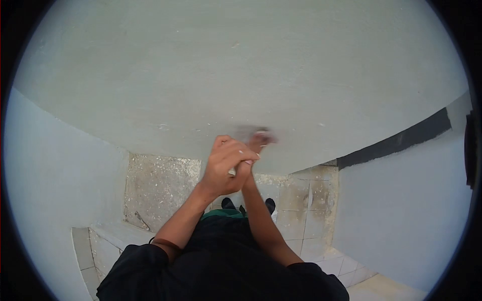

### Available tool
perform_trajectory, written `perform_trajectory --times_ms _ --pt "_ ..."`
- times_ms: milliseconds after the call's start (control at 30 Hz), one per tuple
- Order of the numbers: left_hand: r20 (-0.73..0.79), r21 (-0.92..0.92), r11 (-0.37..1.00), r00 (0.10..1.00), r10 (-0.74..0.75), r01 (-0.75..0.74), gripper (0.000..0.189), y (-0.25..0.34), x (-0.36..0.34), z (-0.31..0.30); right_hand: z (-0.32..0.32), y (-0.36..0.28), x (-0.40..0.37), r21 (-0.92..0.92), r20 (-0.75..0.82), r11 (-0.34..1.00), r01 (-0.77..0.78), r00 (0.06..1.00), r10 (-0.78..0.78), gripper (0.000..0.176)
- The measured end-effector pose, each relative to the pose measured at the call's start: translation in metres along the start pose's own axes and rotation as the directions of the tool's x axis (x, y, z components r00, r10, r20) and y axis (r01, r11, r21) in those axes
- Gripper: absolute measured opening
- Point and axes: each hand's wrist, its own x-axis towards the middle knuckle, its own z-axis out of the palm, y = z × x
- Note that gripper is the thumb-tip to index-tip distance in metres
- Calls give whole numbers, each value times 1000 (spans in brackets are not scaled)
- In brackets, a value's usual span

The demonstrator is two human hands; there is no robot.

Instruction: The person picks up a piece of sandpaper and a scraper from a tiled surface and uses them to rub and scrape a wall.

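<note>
My left hand is raised in front of the wall, fingers bent and the thumb brought up to the fingertips. A small gap shows between thumb and fingers; whatever they pinch, if anything, is hidden. My right hand is just beyond it, partly covered by the left and smeared by motion. It is up close to the pale grey-green wall. A dark, reddish blur lies at its fingers, and I cannot make out whether it is a held thing. Small chips and pale marks dot the wall around the hands.
Pale side walls stand to the left and right, with a dark band on the right. Below lie stained floor tiles and a speckled slab. My dark shoes are close to the wall's foot.
</note>
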Motion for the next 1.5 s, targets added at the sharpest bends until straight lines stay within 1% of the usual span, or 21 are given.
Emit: perform_trajectory --times_ms 33,67,100,200,267,367,433,500,533,667,733,800,833,933,967,1033,1133,1200,1267,1400,1500 --pt "21 22 999 999 43 -43 18 -3 -3 7 29 18 -38 -64 171 998 13 985 -2 68" --pt "61 12 999 997 48 -49 20 -4 -8 13 45 38 -62 -98 264 995 1 964 25 69" --pt "55 6 998 997 60 -60 20 -6 -11 16 30 27 -42 -96 242 995 29 970 -5 69" --pt "37 -15 998 998 56 -56 21 -3 -25 21 -24 -12 53 20 -71 999 32 997 -31 70" --pt "54 -18 999 998 37 -36 20 -4 -30 18 -54 -26 111 50 -181 998 -27 983 36 70" --pt "74 -26 1000 997 15 -13 19 -6 -35 17 -41 -22 92 55 -173 998 -40 984 49 70" --pt "71 -4 1000 997 15 -15 19 -14 -38 21 0 3 16 -176 -52 983 52 997 -62 71" --pt "74 44 999 997 23 -26 19 -22 -44 26 31 42 -53 -242 93 967 76 994 -54 71" --pt "62 56 998 997 37 -41 19 -25 -42 26 29 50 -61 -239 112 968 76 992 -50 72" --pt "17 81 995 999 48 -49 22 -27 -42 30 -21 6 57 -19 -128 998 -58 990 55 72" --pt "23 82 996 999 42 -44 27 -24 -43 29 -30 -11 95 58 -160 993 -99 981 107 73" --pt "-2 94 994 998 56 -56 30 -23 -46 32 -28 -8 87 -40 -157 999 14 987 -20 72" --pt "-20 100 993 998 67 -65 31 -24 -46 34 -21 0 59 -84 -108 995 45 993 -54 72" --pt "77 148 983 992 98 -108 38 -32 -47 36 -1 30 -32 -134 123 989 67 991 -51 72" --pt "143 173 978 986 90 -114 40 -35 -47 38 -5 26 -32 -134 160 989 64 986 -42 72" --pt "271 226 964 960 74 -138 44 -43 -43 44 -3 27 -19 -105 113 992 74 992 -62 72" --pt "343 415 851 922 181 -321 46 -52 -23 48 -17 -6 73 -51 -30 995 91 995 -92 72" --pt "287 449 823 928 236 -348 47 -43 1 46 -21 -16 102 -25 -77 996 85 993 -87 72" --pt "271 526 765 926 263 -371 49 -41 9 48 -19 -11 93 -40 -63 996 82 994 -84 72" --pt "395 610 706 911 122 -359 51 -71 -57 71 -5 25 5 -105 107 992 67 993 -56 72" --pt "390 565 751 913 120 -340 52 -90 -85 82 -8 35 -15 -121 174 991 50 984 -28 72"
